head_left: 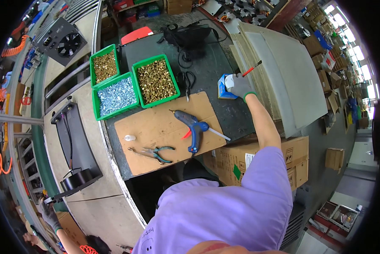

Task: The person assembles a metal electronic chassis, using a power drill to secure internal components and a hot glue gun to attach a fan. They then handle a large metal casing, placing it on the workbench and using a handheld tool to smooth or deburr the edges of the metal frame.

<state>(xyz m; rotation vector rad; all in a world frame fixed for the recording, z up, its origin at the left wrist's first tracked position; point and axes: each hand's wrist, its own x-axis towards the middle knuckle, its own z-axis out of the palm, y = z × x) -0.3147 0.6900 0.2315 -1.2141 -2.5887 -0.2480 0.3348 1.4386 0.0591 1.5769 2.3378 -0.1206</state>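
Observation:
My right hand [242,86], in a grey glove with a green cuff, is closed round a small red-handled brush [251,69], its dark tip pointing up and away. The same hand is against a white round piece [229,81] at a small blue box [224,89]; whether its fingers also grip that piece is hard to tell. At the far lower left, my gloved left hand [49,215] has its fingers round the end of a black metal frame [78,142]. A black drum-shaped part [78,181] sits on that frame, which lies on the pale bench.
Green bins hold brass fittings [157,81] and silvery pieces [117,96]. A blue glue gun [192,127], pliers [159,153] and a small white bottle [130,138] lie on cardboard [156,120]. Scissors [187,82] lie beside the bins. Stacked boards [283,72] and a carton [230,163] stand at right.

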